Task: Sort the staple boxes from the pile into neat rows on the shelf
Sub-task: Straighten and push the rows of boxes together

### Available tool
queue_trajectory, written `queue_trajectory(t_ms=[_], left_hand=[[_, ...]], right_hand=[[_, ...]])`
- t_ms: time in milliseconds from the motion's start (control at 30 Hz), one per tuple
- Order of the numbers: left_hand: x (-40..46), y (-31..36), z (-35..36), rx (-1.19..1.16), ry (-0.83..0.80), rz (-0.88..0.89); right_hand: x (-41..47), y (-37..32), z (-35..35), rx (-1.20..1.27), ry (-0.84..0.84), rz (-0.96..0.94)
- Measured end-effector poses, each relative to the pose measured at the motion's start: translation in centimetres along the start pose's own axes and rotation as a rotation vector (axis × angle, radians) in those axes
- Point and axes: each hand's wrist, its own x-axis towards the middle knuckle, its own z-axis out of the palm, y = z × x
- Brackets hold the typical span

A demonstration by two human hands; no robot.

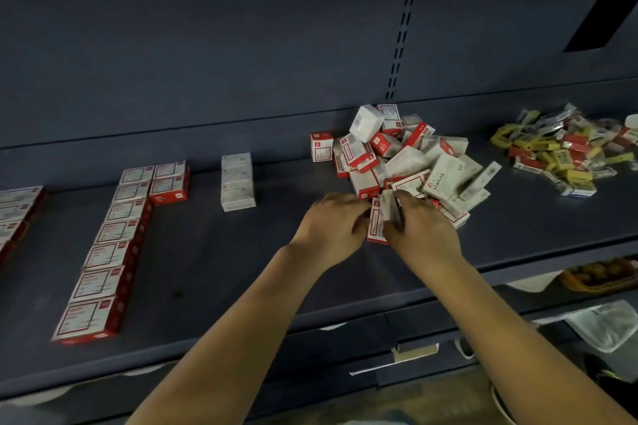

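Your pile [404,162] of small red-and-white cardboard staple boxes sits at one o'clock on the dark matte shelf [214,252]. At its near edge your left hand [333,226] and right hand [423,229], close together, pinch a few upright boxes [379,221] between them. A flat, neat row [107,245] runs at nine o'clock.

Two hands [331,221]; one box pile [407,162]; seven-box red row [110,238]

Both hands [376,222] grip staple boxes [379,217] at the pile [407,159].
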Motion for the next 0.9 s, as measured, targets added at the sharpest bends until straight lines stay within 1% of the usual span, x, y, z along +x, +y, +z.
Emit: queue_trajectory(t_ms=[67,133,267,400,467,600,700,800,900], left_hand=[[-0.5,0.1,-0.3,-0.040,0.010,-0.023],[-1.1,0.2,-0.6,-0.130,0.035,-0.076],[-2.6,-0.6,-1.2,-0.446,0.081,-0.219],[-3.9,-1.2,-1.9,-0.849,0.130,-0.376],[-4.3,-1.1,-2.2,-0.987,0.130,-0.455],[-4.6,-1.2,-2.4,-1.205,0.169,-0.531],[-4.7,-1.5,-2.5,-1.282,0.203,-0.563],[-5.2,-1.8,-2.6,-1.313,0.220,-0.580],[-5.9,-2.5,-3.0,-1.349,0.269,-0.621]], right_hand=[[0.1,0.2,0.1,0.076,0.026,-0.040],[0.1,0.4,0.0,0.185,0.027,-0.082],[-0.4,-0.1,-0.6,0.471,-0.051,-0.103],[-0.3,-0.8,-0.6,0.662,-0.150,-0.063],[-0.2,-1.2,-0.7,0.711,-0.154,-0.052],[0.2,-2.2,-0.8,0.805,-0.159,-0.020],[0.4,-2.7,-0.6,0.825,-0.152,-0.010],[0.6,-3.2,-0.1,0.798,-0.130,-0.051],[0.8,-4.1,0.8,0.780,-0.147,-0.086]])
